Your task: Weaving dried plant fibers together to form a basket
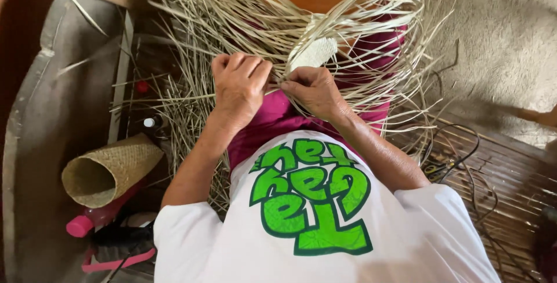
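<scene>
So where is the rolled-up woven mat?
The rolled-up woven mat lies on the floor at the person's left, beside the pink bottle, below the loose straw strips.

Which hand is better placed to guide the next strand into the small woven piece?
Right, probably. The right hand pinches strands directly beneath the woven piece; the left hand is closed on strands farther to its side.

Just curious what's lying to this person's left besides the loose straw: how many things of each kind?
Rolled woven mat: 1
Pink bottle: 1
Small white-capped bottle: 1
Small red cap: 1
Total: 4
Both hands, left and right, pinch the straw strips.
</scene>
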